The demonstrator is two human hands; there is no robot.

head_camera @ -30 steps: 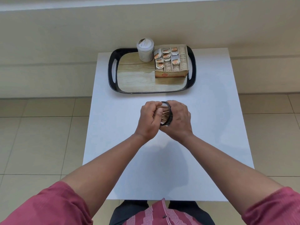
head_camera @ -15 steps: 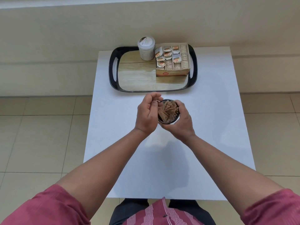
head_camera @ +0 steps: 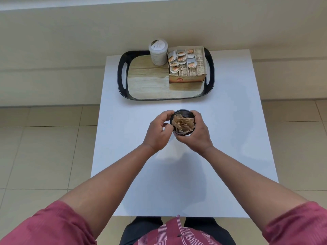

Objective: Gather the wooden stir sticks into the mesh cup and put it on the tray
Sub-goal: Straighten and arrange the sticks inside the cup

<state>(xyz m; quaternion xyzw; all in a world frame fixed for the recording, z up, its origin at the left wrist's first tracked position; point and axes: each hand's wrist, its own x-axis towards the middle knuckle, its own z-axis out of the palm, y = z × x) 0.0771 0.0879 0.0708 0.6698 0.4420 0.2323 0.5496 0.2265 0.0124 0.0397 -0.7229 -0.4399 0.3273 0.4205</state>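
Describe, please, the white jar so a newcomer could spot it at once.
On the white table sits a black-rimmed tray with a wood-grain floor. The white jar stands at its far edge, just left of the tea bag box. It is the only round, lidded container there.

Both bare forearms reach forward; the right hand grips the round black mesh cup, while the left hand curls against the cup's left side.
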